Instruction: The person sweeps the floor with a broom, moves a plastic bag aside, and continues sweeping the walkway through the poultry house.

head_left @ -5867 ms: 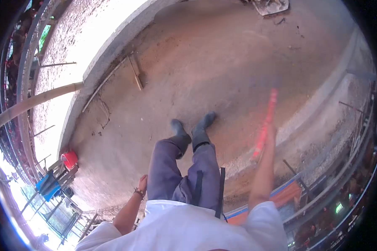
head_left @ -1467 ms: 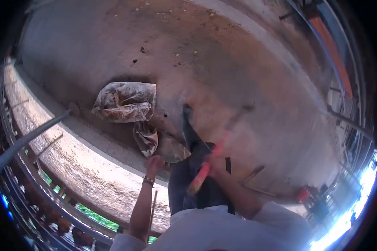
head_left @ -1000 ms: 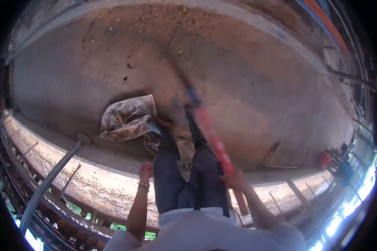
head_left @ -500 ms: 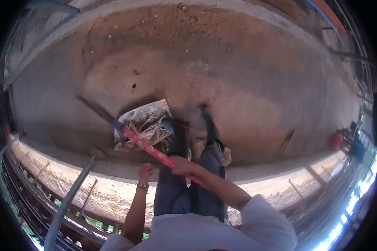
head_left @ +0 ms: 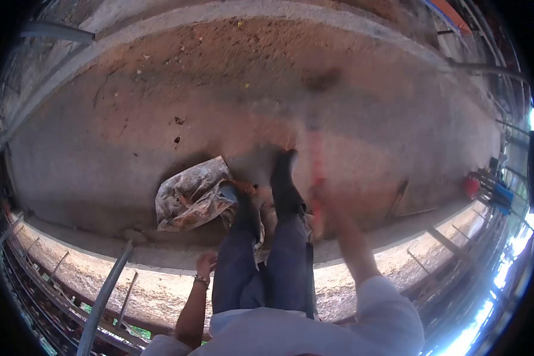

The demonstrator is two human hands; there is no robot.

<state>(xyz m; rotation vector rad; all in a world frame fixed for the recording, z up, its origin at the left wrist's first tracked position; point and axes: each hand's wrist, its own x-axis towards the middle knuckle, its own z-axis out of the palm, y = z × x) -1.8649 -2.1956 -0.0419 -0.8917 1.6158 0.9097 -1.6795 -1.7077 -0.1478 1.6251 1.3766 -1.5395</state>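
Note:
My right hand (head_left: 324, 194), smeared by motion, is wrapped round the red handle (head_left: 316, 159) of a long tool, right of my legs. The tool points away from me over the floor. Its dark far end (head_left: 323, 80) is too blurred to tell its kind. My left hand (head_left: 206, 264) hangs beside my left thigh with loosely bent fingers, holding nothing; a bracelet is on that wrist. A dirty, crumpled whitish sack (head_left: 190, 196) lies on the floor in front of it. My left boot (head_left: 243, 207) is at the sack's right edge, and my right boot (head_left: 286, 181) stands farther right.
The concrete floor (head_left: 95, 160) has brown dirt and small dark clumps. A low ledge (head_left: 160, 291) with pale litter and metal bars (head_left: 110, 285) runs close around me. At the right are a red object (head_left: 472, 187), a blue object (head_left: 503, 198) and a thin stick (head_left: 399, 197).
My right hand has swung the red-handled tool from the left, over the sack, to the right of my legs. The left hand stays at my side, slightly lower in view.

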